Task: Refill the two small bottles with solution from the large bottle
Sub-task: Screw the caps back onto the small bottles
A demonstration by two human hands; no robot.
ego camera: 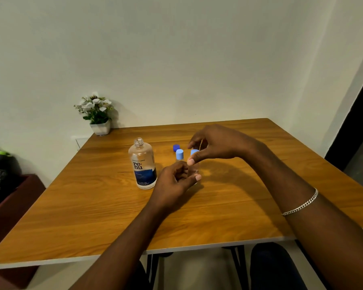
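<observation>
On the wooden table [92, 206], a little to the right of the large bottle [144, 164], your left hand [176, 181] grips the clear body of one small bottle [193, 171], with fingers and thumb curled round its lower part. Your right hand [216, 143] reaches over from above and pinches the light blue cap [194, 152] of this bottle between thumb and forefinger. I cannot tell if you are loosening the cap or tightening it, and the level of solution inside is not readable.

The other small bottle [179, 154] stands just beside it, toward the large bottle, with its own cap on. Its body is mostly hidden behind your left hand. The large bottle stands upright with its neck open, and its dark blue cap [176, 147] lies on the table behind the small bottles.

Please take care of three things, in my judgement:

- Your left knuckles are very near the other small bottle. A twist of the wrist may knock it over, and it could roll against the large bottle.
- The large bottle has no cap on, so any push from your left forearm may tip it and spill the solution.
- The body you hold is smooth and clear. If the cap is stiff and you turn it hard, the body may slip in your fingers.
</observation>
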